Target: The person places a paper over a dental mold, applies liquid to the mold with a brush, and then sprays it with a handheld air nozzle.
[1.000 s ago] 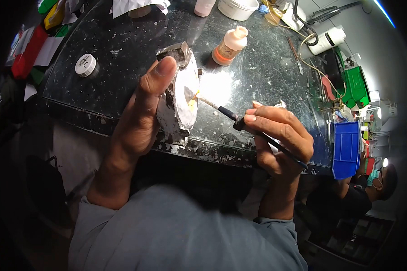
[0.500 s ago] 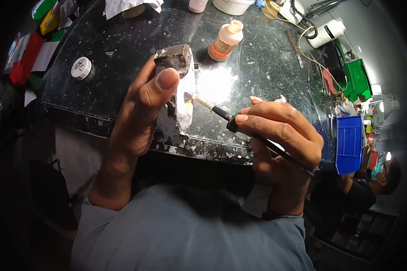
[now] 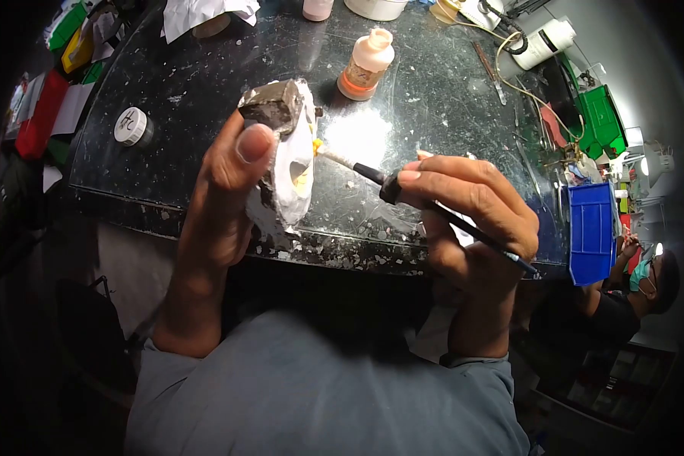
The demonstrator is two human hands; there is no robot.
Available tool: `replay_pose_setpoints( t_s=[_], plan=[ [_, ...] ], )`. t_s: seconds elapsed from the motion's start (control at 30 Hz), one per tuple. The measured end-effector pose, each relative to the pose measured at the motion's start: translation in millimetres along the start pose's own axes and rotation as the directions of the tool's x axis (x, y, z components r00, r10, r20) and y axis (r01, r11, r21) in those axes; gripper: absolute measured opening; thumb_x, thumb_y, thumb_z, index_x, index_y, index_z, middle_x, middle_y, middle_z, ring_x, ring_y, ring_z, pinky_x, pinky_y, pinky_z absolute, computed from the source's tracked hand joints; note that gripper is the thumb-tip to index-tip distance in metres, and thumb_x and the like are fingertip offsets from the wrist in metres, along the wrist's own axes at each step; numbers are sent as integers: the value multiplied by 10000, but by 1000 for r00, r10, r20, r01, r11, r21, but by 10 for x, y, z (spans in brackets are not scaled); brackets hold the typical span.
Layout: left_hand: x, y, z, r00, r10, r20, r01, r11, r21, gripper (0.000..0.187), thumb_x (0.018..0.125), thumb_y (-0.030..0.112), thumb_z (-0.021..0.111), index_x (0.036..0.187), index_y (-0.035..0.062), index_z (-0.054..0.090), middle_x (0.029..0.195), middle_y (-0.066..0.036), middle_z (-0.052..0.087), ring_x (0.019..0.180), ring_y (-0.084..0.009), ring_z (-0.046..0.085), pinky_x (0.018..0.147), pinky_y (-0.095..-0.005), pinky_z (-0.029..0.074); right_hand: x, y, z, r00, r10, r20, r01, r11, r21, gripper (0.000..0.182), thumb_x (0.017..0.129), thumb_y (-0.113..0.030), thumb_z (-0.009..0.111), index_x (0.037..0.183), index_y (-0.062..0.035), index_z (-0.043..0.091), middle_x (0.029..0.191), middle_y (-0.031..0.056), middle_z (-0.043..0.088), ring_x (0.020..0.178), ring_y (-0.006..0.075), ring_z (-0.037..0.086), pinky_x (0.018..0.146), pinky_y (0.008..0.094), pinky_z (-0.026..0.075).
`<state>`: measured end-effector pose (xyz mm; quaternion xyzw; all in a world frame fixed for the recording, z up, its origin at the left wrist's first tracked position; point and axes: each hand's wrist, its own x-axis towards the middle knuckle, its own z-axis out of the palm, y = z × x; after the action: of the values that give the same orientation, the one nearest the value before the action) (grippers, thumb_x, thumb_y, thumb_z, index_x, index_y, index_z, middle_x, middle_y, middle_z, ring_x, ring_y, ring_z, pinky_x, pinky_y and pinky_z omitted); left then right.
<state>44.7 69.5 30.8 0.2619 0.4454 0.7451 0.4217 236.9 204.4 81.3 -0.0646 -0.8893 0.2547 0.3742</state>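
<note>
My left hand is closed around a plaster mould set in a grubby grey metal flask, its thumb lying along the near side. The white plaster face is turned to the right, with yellowish patches in its hollow. Between thumb and fingers, my right hand pinches a slim black-handled brush. The pale brush tip is at the mould's right edge, beside a small orange-yellow spot; whether it touches cannot be made out. Behind the mould stands an uncapped bottle with orange-pink liquid at its bottom.
A white lid marked with letters sits on the scuffed dark tabletop at left. Tools, a cable and a white bottle line the right side, near a blue bin and a green bin. Another person sits far right.
My left hand has shifted slightly left with the mould, whose plaster face shows more now. The brush tip has moved from the mould's hollow to its right edge.
</note>
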Motion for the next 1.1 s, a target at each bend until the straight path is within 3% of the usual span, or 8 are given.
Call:
replay_pose_setpoints(
  t_s=[0.23,0.33,0.43,0.53,0.73,0.83,0.93,1.1],
  plan=[
    [7,-53,-146,997,-55,57,67,969,-239,692,1015,593,448,1369,6,541,1231,-100,662,1104,-170,647,967,-336,508,-56,56,26,1000,3,-30,-1,998,57,374,682,134,732,1018,-26,771,957,115,735,864,214,731,749,317,589],
    [19,-67,-145,994,-106,-16,96,948,-304,879,958,728,364,1380,-29,509,1183,-184,677,951,-234,727,667,-372,652,-47,69,59,998,-9,-66,13,998,59,392,668,137,732,1024,-22,770,957,118,734,866,218,731,756,323,592],
    [-25,-199,-218,996,-65,-69,43,960,-276,776,987,669,381,1462,58,433,1263,-206,627,982,-272,720,622,-390,662,-18,50,71,995,-66,-70,68,997,34,405,656,137,736,1029,-18,769,956,121,733,869,227,732,765,328,594],
    [-51,-338,-268,928,332,-170,-283,924,257,655,1016,598,391,1532,199,329,1358,-221,550,1000,-329,711,632,-425,672,-26,36,79,995,-72,-66,74,997,23,406,652,130,747,1029,-17,769,958,119,732,872,232,732,768,329,598],
    [-52,-296,-346,985,132,-109,-143,986,-90,592,1033,555,398,1545,283,279,1488,-214,413,1133,-353,656,614,-440,673,-65,-11,83,997,-39,-72,39,999,-2,397,658,138,750,1020,-22,768,960,113,729,856,230,729,768,321,607],
    [-19,-260,-372,980,-104,-169,80,987,-143,600,1032,585,381,1545,289,282,1524,-192,375,1225,-353,603,699,-462,672,-71,-62,141,996,-35,-77,33,999,-26,315,701,95,695,996,5,755,964,154,734,901,270,726,892,430,597],
    [14,-241,-344,910,204,360,-55,922,-384,663,1058,531,406,1519,56,369,1487,-160,472,1332,-244,528,1097,-421,461,-44,-94,143,996,-65,-68,62,997,-39,333,702,121,706,1002,-11,765,962,146,737,904,270,732,864,405,598],
    [-28,-210,-298,975,142,171,-123,985,-121,650,1043,569,404,1508,115,366,1482,-140,458,1333,-273,518,1087,-468,471,-53,-55,77,993,-71,-94,60,992,-112,396,663,129,762,1033,-14,766,947,113,728,833,225,725,765,327,609]
  ],
)
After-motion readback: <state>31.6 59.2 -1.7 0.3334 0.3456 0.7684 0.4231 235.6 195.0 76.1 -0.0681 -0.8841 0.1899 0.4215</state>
